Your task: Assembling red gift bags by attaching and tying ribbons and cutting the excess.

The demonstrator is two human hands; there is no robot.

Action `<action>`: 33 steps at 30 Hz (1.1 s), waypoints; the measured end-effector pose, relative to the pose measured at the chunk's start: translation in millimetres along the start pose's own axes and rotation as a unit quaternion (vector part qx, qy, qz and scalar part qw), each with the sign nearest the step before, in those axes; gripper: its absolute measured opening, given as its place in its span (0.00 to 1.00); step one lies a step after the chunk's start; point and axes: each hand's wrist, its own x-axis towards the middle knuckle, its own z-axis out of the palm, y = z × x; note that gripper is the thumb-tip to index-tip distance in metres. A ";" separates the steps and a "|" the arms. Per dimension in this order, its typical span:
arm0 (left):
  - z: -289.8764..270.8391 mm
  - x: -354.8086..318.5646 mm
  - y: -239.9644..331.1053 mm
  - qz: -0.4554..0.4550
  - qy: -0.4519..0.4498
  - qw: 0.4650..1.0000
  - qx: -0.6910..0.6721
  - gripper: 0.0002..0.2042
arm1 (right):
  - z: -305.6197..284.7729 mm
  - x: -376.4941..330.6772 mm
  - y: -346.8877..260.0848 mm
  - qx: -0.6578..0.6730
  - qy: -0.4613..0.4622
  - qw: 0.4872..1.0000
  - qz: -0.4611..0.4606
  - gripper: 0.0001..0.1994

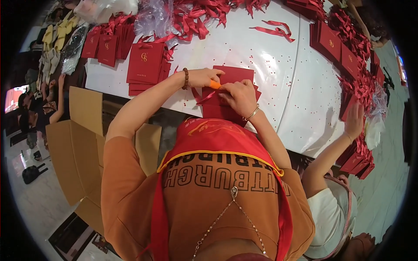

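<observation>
Threading, seemingly, ribbon (204, 98) through red card (233, 76)

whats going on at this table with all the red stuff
A person works both hands on a flat red paper bag at the edge of the white table. The left hand holds a small orange tool; the right hand presses the bag. A red ribbon trails from it. Beside them, another person's hand reaches into more red bags.

The table (278, 65) is glossy white, speckled with tiny red dots. Dark red paper bags (145, 61) at ten o'clock carry gold emblems; ribbons (275, 30) at twelve are red.
</observation>
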 end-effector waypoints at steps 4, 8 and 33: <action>2.8 7.2 6.3 -0.047 0.034 0.998 -0.001 0.09 | 1.3 2.7 -0.3 -0.003 -0.016 1.000 -0.023 0.05; -10.3 22.4 -20.2 -0.054 0.287 0.937 -0.191 0.09 | -3.9 3.4 -4.8 -0.042 -0.035 0.998 0.004 0.07; 46.6 -143.5 -3.6 0.098 0.344 0.805 -0.474 0.06 | 12.8 -7.0 39.2 0.009 -0.028 0.988 0.152 0.15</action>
